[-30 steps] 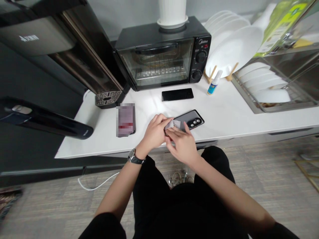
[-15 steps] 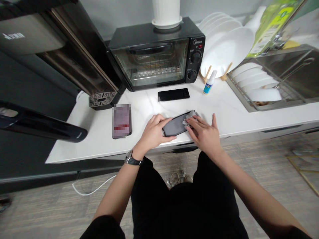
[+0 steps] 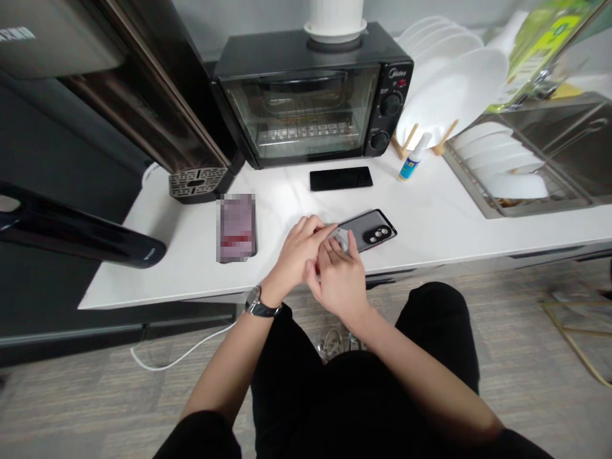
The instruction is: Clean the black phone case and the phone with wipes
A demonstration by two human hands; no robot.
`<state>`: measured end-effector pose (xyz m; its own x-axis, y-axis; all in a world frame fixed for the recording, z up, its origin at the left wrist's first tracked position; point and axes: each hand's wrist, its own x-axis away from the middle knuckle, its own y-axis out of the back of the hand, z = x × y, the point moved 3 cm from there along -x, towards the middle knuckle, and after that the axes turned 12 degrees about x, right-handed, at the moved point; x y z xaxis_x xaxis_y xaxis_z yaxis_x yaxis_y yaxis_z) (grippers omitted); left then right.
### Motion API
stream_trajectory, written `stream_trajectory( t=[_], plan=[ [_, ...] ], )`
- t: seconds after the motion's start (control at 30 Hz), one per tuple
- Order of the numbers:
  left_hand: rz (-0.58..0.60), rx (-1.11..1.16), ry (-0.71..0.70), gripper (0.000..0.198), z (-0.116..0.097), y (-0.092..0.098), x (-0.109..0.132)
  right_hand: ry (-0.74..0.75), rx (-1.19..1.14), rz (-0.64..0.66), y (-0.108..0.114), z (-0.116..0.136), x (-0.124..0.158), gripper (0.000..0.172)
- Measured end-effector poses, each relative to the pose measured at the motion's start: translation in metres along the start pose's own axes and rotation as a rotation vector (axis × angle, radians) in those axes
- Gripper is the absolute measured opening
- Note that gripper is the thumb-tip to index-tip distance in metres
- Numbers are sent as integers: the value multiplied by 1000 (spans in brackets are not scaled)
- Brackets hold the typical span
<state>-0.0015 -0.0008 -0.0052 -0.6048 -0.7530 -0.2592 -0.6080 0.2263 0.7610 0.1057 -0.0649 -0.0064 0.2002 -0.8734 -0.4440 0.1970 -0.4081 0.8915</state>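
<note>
Fingers [image 3: 348, 247] of the right hand [image 3: 340, 282] curled narrowly over a pale wipe [image 3: 340, 240] that lay on the near end of a dark grey smartphone [image 3: 370, 229]; whether they gripped it could not be told. The left hand [image 3: 297, 252], with a wristwatch [image 3: 261, 304] on its wrist, came in from the left, its fingers bent close together and their tips at that same end of the phone, so the two hands almost met there, with the right one nearer the body. Whether the left hand held anything was hidden. The phone lay flat and back up on a white marble-look counter [image 3: 136, 274], its long axis running away to the right of the hands and slightly upward, and its camera lenses sat at the far end, just beyond the fingers. Further left sat a pixelated packet [image 3: 236, 228], while a black phone [image 3: 341, 179] lay flat farther back. Behind them stood a black Midea toaster oven [image 3: 306, 95] beneath a white pot [image 3: 333, 13], a small spray bottle [image 3: 412, 159] with a blue label, and white plates [image 3: 452, 89] in a bamboo rack [image 3: 404, 145], with a steel sink [image 3: 549, 137] off to the right
</note>
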Motion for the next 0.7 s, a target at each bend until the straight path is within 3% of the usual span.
stream_trajectory(
  t=[0.3, 0.5, 0.63, 0.7],
  plan=[
    [-5, -33, 56, 70, -2, 0, 2, 177, -300, 124, 16, -53, 12, 31],
    [1, 1, 40, 80, -3, 1, 2, 198, -177, 105, 15, -86, 15, 30],
    [9, 20, 43, 84, -4, -1, 2, 82, -4, 26, 16, -125, 9, 35],
    [10, 17, 41, 83, -6, -1, 2, 29, 61, -4, 16, -129, 7, 40]
  ],
)
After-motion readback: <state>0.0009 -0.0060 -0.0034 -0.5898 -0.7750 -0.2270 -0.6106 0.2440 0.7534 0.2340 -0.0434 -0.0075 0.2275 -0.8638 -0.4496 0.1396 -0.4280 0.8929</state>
